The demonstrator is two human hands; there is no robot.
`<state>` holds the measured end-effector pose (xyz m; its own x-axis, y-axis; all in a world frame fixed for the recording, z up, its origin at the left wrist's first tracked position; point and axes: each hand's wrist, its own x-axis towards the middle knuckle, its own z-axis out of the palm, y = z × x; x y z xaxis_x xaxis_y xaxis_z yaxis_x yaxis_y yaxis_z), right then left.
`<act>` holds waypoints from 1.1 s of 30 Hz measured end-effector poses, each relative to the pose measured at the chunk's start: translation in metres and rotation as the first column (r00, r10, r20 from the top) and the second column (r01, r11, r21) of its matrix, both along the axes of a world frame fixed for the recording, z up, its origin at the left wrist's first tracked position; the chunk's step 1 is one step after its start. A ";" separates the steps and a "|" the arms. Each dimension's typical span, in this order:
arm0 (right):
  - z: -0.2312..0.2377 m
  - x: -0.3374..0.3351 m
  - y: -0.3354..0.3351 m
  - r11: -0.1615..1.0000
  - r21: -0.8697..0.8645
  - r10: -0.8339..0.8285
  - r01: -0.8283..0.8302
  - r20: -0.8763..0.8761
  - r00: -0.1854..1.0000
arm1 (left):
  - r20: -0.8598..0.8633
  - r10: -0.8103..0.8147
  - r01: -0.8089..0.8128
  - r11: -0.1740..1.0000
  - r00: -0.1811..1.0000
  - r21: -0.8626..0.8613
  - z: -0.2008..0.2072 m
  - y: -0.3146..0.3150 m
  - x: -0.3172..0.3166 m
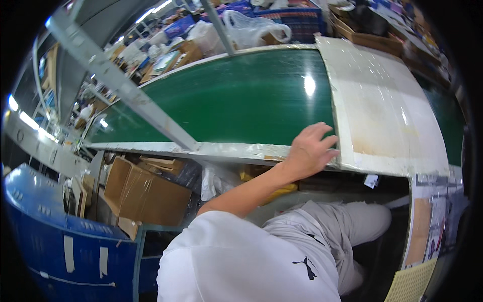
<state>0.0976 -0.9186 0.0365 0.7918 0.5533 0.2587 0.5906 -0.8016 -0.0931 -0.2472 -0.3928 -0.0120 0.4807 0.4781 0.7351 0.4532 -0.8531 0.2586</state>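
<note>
My left hand (311, 152) is over the near edge of the green conveyor belt (226, 100), beside the left edge of a white board (387, 110). Its fingers are loosely bent and spread apart, and nothing shows in them. The hand is at or just above the pale metal rim (236, 150); whether it touches cannot be made out. My bare left forearm comes out of a white sleeve. My right hand is not in view.
A slanting metal post (121, 80) stands left of my arm. An opened cardboard box (146, 194) lies beneath the belt, near a blue metal cabinet (55, 226). Beyond the belt are piled bags, boxes and a blue crate (297, 22). My legs in grey trousers (352, 226) are below the board.
</note>
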 end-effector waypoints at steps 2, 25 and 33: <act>-0.013 0.002 -0.008 0.996 0.042 0.083 -0.085 0.040 0.996 | -0.019 0.199 -0.198 0.980 0.980 0.031 -0.005 0.008 -0.030; 0.023 -0.017 0.019 0.898 0.305 0.307 -0.318 0.083 0.948 | -0.058 0.405 -0.406 0.914 0.912 -0.009 -0.036 0.020 -0.046; 0.030 -0.001 0.027 0.914 0.203 0.308 -0.352 0.218 0.926 | 0.027 -0.246 0.246 0.950 0.969 -0.194 0.016 0.018 0.077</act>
